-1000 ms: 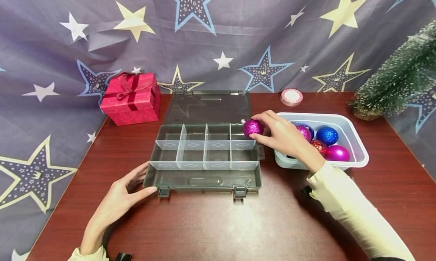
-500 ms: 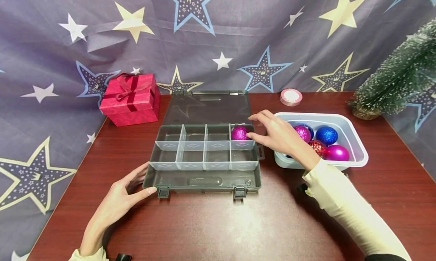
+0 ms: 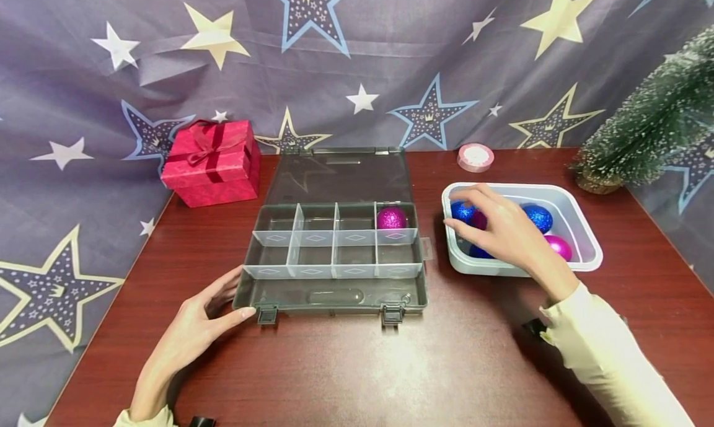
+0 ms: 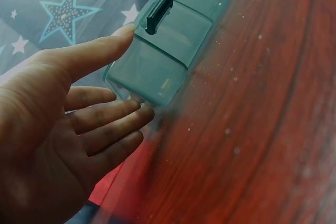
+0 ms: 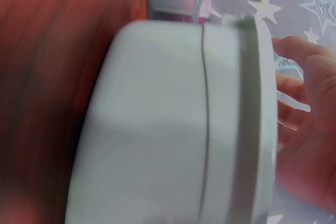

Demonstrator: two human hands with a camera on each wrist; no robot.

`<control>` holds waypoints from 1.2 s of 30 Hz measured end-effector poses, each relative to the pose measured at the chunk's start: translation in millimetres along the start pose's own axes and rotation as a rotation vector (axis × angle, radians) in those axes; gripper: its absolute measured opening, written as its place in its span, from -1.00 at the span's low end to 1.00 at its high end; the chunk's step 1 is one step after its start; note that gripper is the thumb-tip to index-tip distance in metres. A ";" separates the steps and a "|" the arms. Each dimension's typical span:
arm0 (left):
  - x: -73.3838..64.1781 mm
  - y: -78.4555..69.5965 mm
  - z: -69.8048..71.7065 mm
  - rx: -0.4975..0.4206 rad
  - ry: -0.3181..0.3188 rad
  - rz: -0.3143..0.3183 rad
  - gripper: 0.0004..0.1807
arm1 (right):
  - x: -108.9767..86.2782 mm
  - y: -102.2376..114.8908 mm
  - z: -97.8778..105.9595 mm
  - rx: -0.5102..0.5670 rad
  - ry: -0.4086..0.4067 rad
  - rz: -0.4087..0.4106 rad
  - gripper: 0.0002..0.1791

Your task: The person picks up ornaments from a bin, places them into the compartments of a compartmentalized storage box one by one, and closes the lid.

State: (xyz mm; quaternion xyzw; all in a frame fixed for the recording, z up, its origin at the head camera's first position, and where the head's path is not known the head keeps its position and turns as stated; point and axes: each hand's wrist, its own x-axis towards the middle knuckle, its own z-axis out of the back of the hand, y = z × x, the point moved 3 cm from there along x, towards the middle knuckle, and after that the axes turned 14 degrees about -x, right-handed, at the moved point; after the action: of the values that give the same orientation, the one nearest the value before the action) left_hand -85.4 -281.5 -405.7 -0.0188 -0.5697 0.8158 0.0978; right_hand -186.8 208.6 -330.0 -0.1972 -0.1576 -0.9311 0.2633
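Right hand point(image 3: 504, 232) hovers over the white tub point(image 3: 586, 256), fingers relaxed, holding nothing; blue glitter bauble point(image 3: 462, 211) lies directly under its fingertips; left hand point(image 3: 195, 318), fingers straight, steadies the organizer case point(image 3: 334, 297) at its front-left corner.

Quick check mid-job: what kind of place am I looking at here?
Probably a staged Christmas craft table, not a home: star-printed backdrop cloth, red gift box, frosted miniature tree, and a tub of glitter baubles.

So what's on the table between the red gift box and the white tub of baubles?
In the head view, the open grey compartment case sits between the red gift box and the white plastic tub; one glittery magenta bauble lies inside it.
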 end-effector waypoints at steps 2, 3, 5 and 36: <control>0.1 0.2 -0.2 -0.001 0.000 0.003 -0.21 | -6.0 -5.8 6.8 -0.005 -0.013 -0.024 -0.53; 0.1 0.2 -0.3 -0.002 0.000 0.006 -0.21 | -8.7 -8.9 10.0 -0.004 -0.017 -0.037 -0.53; 0.1 0.2 -0.5 -0.003 0.001 0.010 -0.21 | -14.1 -15.4 15.8 -0.005 -0.018 -0.069 -0.51; -0.3 2.1 0.6 -0.046 0.010 -0.001 -0.22 | -41.8 -48.1 4.4 -0.047 0.103 -0.199 -0.38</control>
State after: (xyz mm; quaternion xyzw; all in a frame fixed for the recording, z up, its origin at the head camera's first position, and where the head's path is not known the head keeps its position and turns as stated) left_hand -85.5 -282.8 -407.5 -0.0249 -0.5876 0.8025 0.1008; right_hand -179.3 267.3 -354.1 -0.1387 -0.1411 -0.9649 0.1725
